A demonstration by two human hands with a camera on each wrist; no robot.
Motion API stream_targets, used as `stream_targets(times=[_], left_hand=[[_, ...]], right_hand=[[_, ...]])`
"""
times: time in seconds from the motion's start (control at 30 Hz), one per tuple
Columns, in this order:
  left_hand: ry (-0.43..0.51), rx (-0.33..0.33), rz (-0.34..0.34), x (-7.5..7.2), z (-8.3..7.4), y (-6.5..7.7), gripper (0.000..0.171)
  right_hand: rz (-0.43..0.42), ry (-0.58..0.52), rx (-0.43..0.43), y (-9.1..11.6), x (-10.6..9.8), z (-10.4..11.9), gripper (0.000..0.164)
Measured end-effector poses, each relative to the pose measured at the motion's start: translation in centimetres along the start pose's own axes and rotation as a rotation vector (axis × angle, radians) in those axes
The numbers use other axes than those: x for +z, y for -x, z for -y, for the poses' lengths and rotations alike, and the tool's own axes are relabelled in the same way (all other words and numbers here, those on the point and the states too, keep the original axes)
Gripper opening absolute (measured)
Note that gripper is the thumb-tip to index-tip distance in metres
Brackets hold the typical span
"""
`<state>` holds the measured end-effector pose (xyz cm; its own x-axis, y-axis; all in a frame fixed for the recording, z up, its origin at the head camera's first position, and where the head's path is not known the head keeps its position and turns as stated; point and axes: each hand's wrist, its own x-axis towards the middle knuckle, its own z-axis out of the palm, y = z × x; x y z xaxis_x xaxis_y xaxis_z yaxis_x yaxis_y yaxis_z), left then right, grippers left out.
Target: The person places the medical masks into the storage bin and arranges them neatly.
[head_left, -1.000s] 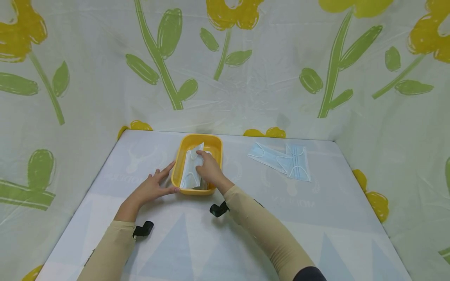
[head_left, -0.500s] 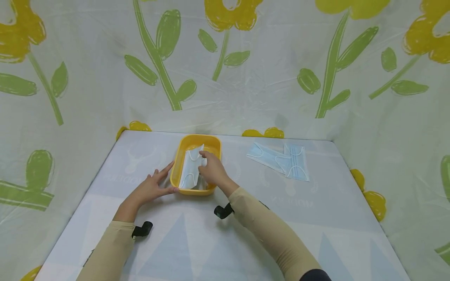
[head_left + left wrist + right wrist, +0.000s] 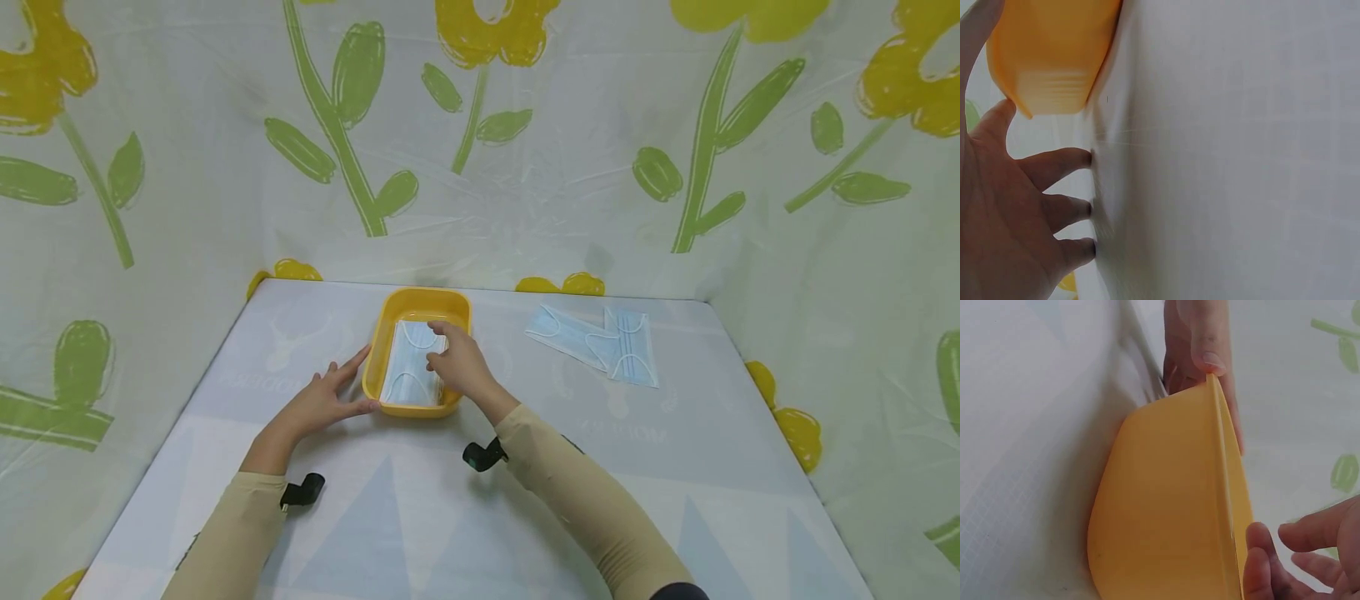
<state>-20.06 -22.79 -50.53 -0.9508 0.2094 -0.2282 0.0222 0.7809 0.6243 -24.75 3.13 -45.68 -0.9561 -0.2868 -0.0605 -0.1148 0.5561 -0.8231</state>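
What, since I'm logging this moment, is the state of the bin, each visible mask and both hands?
Yellow rounded-rectangular plastic bin: upright, uncovered, a mask inside.
Light-blue rectangular fabric mask in the bin: lying flat, ear loops on top.
Slanting light-blue fabric mask on the table: flat, overlapping its neighbour.
Light-blue pleated fabric mask to its right: flat, unheld.
Left hand: fingers spread, touching the bin's rim.
Right hand: at the bin, fingers parted.

Only faint, unreadable lettering (image 3: 637,434) on the pale tabletop (image 3: 540,483)
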Motion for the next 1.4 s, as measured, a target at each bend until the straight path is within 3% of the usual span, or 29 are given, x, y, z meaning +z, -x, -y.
stream_targets(times=[0.23, 0.7, 1.4], left_hand=[[-0.003, -0.024, 0.010, 0.0, -0.2, 0.0, 0.105], [0.006, -0.004, 0.005, -0.1, -0.4, 0.1, 0.106], [-0.004, -0.019, 0.005, 0.1, -0.2, 0.0, 0.106]], right_hand=[[-0.005, -0.058, -0.010, 0.5, -0.3, -0.4, 0.052], [-0.014, -0.110, -0.022, 1.2, -1.5, -1.2, 0.050], [-0.100, -0.062, -0.026, 1.2, -3.0, -3.2, 0.050]])
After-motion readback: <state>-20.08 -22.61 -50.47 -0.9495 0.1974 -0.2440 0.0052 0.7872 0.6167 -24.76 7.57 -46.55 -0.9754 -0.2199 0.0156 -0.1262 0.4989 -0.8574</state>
